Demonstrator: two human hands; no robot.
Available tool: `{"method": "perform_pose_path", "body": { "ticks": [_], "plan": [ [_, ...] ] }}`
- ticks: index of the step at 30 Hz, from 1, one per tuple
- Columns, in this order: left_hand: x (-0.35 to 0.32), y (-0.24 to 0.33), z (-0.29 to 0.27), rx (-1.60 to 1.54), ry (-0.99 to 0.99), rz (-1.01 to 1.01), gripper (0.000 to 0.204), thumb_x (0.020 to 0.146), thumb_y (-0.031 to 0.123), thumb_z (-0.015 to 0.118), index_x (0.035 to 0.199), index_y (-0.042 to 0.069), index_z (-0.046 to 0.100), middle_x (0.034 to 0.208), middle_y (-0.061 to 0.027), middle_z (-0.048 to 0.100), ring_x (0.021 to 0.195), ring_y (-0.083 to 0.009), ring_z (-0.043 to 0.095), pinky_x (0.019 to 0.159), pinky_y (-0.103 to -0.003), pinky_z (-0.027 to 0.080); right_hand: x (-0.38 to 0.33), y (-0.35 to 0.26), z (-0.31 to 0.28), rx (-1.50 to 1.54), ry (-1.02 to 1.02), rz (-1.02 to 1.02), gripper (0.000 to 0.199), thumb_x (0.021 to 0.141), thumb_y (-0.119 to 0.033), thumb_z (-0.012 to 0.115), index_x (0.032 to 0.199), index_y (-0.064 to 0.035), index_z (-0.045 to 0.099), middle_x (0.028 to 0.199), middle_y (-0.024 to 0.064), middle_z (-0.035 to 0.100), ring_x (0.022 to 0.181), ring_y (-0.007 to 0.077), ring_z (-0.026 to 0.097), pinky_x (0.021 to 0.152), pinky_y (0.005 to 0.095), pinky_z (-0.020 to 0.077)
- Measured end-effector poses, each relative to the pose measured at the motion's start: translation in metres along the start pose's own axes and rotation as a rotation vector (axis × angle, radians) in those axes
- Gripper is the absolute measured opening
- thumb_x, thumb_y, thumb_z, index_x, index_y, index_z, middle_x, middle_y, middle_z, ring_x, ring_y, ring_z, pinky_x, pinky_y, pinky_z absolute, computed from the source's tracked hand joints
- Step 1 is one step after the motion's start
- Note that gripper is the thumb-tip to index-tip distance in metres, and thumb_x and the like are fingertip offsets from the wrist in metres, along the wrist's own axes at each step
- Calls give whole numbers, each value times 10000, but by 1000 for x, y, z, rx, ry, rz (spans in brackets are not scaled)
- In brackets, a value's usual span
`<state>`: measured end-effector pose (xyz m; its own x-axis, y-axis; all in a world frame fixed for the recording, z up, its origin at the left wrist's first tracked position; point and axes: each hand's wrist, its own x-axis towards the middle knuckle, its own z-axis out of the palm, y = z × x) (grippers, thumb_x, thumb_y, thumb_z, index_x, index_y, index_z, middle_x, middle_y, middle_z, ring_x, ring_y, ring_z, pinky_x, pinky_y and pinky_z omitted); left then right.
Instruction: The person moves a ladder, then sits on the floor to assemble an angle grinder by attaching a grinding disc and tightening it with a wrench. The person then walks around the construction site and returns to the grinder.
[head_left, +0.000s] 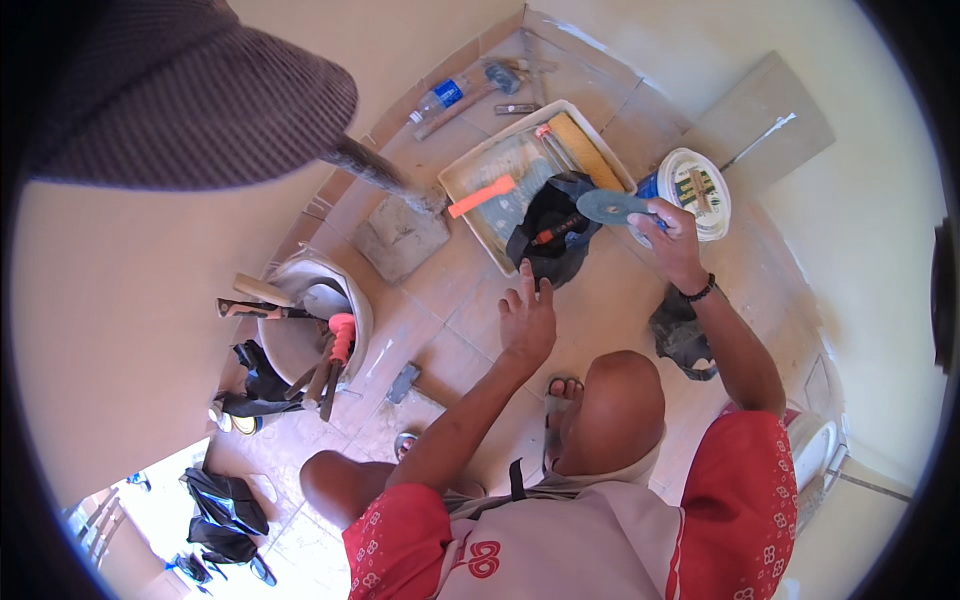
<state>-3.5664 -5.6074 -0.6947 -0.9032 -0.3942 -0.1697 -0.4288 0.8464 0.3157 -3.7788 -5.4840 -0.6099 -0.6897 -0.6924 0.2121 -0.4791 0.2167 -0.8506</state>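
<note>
My right hand [672, 238] is raised and grips a flat grey-blue disc [608, 207] by its edge, holding it above a black bag [550, 232]. A red-handled tool [552, 231] lies in that bag. My left hand [526, 315] hovers open over the tiled floor, fingers spread, just below the black bag. A white tub [716, 213] with a patterned label stands right behind the disc. I am crouched, with both knees and red shorts at the bottom of the view.
A white tray [460, 185] holds an orange-handled tool [481, 196] and a yellow roller [582, 150]. A hammer [462, 100] and a plastic bottle [440, 98] lie by the wall. A bucket of tools [310, 335] stands at left, with a grey trowel block [403, 235] and loose tile [765, 125] nearby.
</note>
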Motion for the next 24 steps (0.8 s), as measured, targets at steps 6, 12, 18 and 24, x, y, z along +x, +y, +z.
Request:
{"method": "perform_pose_path", "body": {
  "ticks": [6,12,18,24],
  "plan": [
    [-60,21,-134,-1066,-199,-263,459,885,257,597,1264,16,503,1197,-163,581,929,-236,622,804,-354,482,-15,-155,-41,469,-67,557,267,915,-243,598,992,13,589,777,25,620,595,85,604,563,210,495],
    [-143,75,-365,-1776,-164,-372,371,977,238,477,1234,-27,512,1038,-98,636,876,-157,639,786,-297,495,-21,-339,-100,629,-323,734,271,941,-277,545,951,-10,591,775,34,631,620,85,614,576,212,502],
    [-261,108,-529,-1717,118,-334,168,901,11,538,1060,-5,588,1041,-115,637,885,-178,643,809,-315,502,-25,-533,-134,470,-565,338,131,858,-74,622,959,9,617,842,56,643,786,157,654,661,288,534],
    [-400,104,-640,-858,887,-85,352,669,-158,633,958,44,639,1098,-143,631,995,-296,614,804,-338,510,-39,-685,-112,283,-571,-804,349,687,57,697,974,-139,664,1101,131,594,1041,319,620,843,372,549]
  ]
}}
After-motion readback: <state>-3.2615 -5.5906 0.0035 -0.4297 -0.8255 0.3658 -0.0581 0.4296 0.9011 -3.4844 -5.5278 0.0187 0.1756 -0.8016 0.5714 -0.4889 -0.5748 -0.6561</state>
